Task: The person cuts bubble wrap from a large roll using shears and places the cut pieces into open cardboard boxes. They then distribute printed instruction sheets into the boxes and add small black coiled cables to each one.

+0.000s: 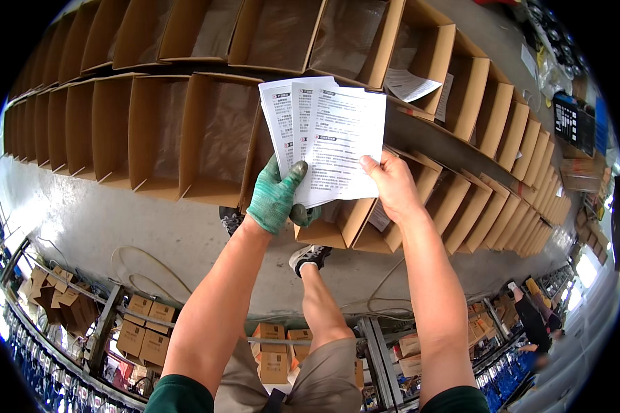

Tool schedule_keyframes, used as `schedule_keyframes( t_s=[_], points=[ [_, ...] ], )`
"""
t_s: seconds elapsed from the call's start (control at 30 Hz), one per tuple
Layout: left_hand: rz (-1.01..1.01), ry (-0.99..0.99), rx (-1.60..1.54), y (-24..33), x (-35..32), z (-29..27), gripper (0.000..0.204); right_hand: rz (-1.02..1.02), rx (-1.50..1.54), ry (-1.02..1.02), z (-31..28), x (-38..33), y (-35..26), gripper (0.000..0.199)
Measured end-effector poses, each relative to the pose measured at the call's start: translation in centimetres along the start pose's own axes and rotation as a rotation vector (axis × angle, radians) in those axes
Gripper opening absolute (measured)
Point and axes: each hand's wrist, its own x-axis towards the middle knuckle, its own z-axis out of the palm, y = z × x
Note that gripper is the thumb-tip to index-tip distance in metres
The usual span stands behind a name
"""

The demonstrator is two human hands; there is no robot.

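Observation:
A fanned stack of printed paper sheets (344, 148) is held up in front of me, over the rows of boxes. My left hand (275, 196), in a green work glove with dark fingertips, grips the stack at its lower left, thumb on top. My bare right hand (393, 184) pinches the right edge of the front sheet, its thumb on the printed face. Just beyond the papers stand open cardboard boxes (217, 138) in two long curved rows. A few boxes on the right have paper sheets (411, 85) lying in them.
Grey concrete floor (207, 237) runs between the box rows and a metal rack (107, 323) behind me. Small closed cartons (142, 332) sit there. A hose (134, 272) lies looped on the floor. At the far right stands a dark printed box (573, 122).

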Motion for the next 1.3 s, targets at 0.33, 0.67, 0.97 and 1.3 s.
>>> schedule_keyframes(
  t_s=[0.33,0.67,0.97,1.3],
  points=[
    [0.016,0.149,0.087,0.7,-0.7,-4.5,0.031,0.199,-0.481,0.274,-1.1,13.9,-8.0,0.034],
    [-0.037,0.105,-0.022,-0.7,-5.1,-8.1,0.036,-0.364,-0.944,0.241,3.0,3.1,-2.8,0.043],
    [-0.128,0.078,0.006,0.9,-9.7,-12.9,0.035,0.347,0.018,0.086,13.9,-10.3,3.3,0.031],
    [-0.07,0.296,0.246,1.7,-12.5,-21.3,0.033,0.257,-0.584,0.358,16.0,-6.2,10.1,0.037]
  ],
)
